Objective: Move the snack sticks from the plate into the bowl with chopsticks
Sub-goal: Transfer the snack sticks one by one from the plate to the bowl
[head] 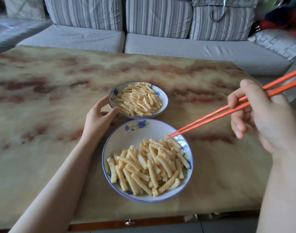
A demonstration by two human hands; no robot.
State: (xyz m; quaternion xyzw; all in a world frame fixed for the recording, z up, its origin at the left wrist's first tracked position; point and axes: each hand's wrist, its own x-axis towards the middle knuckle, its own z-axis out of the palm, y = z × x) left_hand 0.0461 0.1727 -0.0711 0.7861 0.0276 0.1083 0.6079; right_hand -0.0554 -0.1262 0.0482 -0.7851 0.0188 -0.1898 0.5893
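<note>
Right hand point(261, 118): fingers point(236, 100) curled closed around a pair of orange chopsticks point(227, 110), gripping them near the upper half.
Chopstick tips: nearly together, pinching the end of one snack stick point(167, 136) at the far right rim of the nearer dish.
Left hand point(100, 118): fingers point(115, 110) partly open, thumb and forefinger cupping the near left rim of the farther dish; whether it grips firmly, cannot tell.
Nearer dish point(127, 140): a wide white dish with a blue rim and blue flowers, lying below the chopstick tips and just beside the left wrist; a heap of snack sticks point(149, 167) fills its near and right part.
Farther dish point(163, 100): smaller in view, same pattern, touching the left fingers and just beyond the nearer dish; also heaped with ridged sticks point(137, 100).
Plate or bowl: which dish is which, cannot tell.
Table point(43, 106): marbled yellow-brown top carrying both dishes.
Beyond the table: a grey sofa point(157, 46) with striped cushions point(157, 17).
</note>
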